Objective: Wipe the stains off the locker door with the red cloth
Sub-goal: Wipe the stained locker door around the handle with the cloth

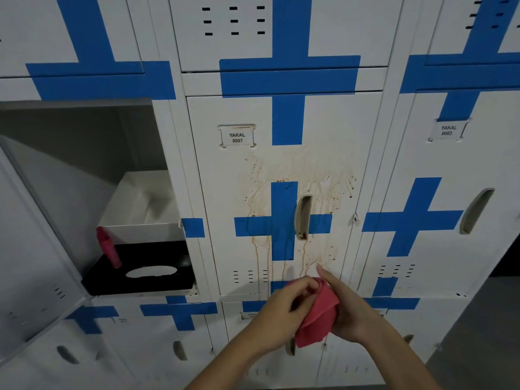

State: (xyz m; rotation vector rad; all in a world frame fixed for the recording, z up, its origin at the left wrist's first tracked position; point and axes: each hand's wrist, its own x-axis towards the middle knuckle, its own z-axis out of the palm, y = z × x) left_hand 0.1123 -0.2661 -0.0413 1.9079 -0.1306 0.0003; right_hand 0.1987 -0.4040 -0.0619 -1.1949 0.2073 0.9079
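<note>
Both my hands are bunching the soft red cloth, left hand fingers pinching its top, right hand cupped around it. Brown drippy stains streak the smooth white metal locker door.

One head-worn view — close, facing the locker door squarely, tilted down slightly towards the hands.

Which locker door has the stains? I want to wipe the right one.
The middle door, labelled YAKAL 0007. Brown drips run down it around the handle; the door to its right looks clean, and the locker to its left stands open.
</note>
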